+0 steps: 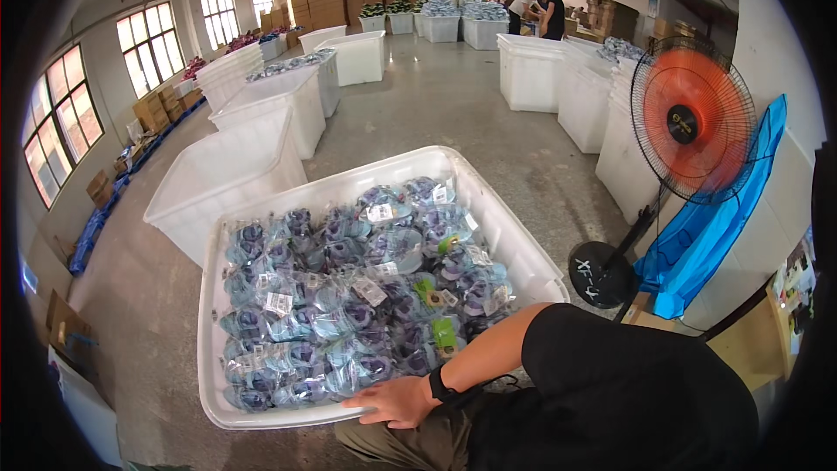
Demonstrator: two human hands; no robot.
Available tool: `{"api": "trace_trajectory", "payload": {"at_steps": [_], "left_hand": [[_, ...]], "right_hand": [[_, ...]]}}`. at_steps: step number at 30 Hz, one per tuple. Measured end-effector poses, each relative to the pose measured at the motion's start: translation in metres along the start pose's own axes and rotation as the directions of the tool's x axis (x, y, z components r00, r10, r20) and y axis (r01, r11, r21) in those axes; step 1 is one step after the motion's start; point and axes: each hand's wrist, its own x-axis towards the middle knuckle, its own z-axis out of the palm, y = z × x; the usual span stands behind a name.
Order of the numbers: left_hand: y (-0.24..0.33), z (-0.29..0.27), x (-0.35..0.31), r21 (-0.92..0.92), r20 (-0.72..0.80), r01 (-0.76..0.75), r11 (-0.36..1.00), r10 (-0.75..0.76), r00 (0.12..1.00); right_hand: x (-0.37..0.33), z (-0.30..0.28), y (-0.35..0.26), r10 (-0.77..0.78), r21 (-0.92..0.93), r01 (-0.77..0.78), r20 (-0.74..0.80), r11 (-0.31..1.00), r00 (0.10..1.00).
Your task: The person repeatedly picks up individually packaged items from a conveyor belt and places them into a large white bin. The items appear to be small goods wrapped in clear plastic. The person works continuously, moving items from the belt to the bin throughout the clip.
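My right hand [397, 401] is on the near rim of a large white plastic bin [514, 244], its fingers over the edge. A black band [443, 385] circles that wrist, and the arm comes in from the right in a black sleeve. The bin is filled with rows of blue and purple shoes [336, 327] in clear plastic bags. White labels [279, 303] stick to several bags, and green tags [445, 332] show among those nearest my forearm. My left hand is out of the picture.
An orange standing fan [682, 122] and a blue sheet [711, 218] are at the right. White bins [235, 179] line the left side, with others [529, 74] at the right. Two people [551, 13] stand far back near stacked cartons [340, 9].
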Motion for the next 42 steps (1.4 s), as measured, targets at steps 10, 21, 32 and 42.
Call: {"api": "trace_trajectory", "payload": {"at_steps": [10, 21, 32, 42], "left_hand": [[-0.018, 0.012, -0.028, -0.141, 0.195, -0.128, 0.982, 0.155, 0.969], [0.071, -0.084, -0.091, 0.091, 0.058, -0.623, 0.777, 0.621, 0.782], [0.168, -0.413, -0.079, 0.93, -0.363, -0.11, 0.349, 0.919, -0.154], [0.155, -0.43, -0.069, 0.199, -0.692, -0.552, 0.81, 0.515, 0.507]], "right_hand": [[-0.001, -0.014, -0.009, -0.003, -0.045, -0.001, -0.092, 0.999, 0.996], [0.01, -0.02, -0.018, -0.039, -0.086, 0.031, -0.1, 0.996, 0.994], [0.003, -0.016, -0.013, 0.06, -0.157, -0.061, -0.011, 0.986, 0.998], [0.003, -0.014, -0.014, 0.047, -0.209, -0.051, -0.022, 0.977, 0.999]]}}
